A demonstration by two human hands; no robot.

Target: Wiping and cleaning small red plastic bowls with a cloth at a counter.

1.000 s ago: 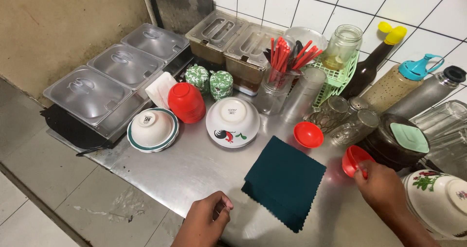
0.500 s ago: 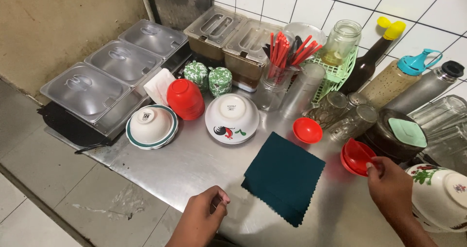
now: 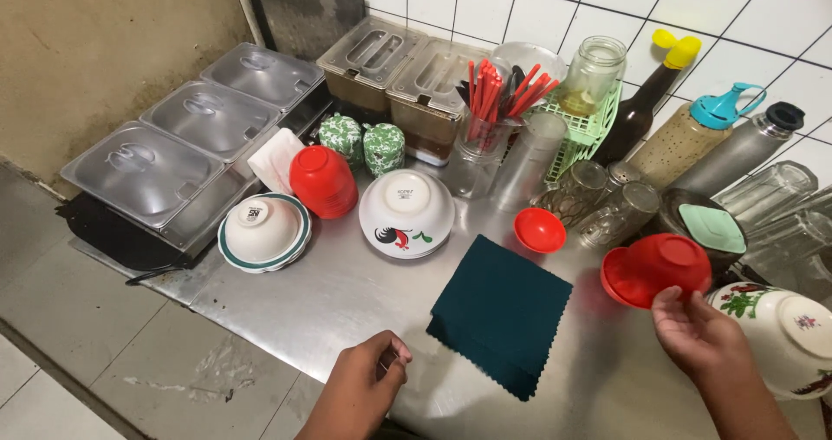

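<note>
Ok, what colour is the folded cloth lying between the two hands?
Dark teal green, plain, with zigzag-cut edges. The cloth shows best in the head view.
</note>
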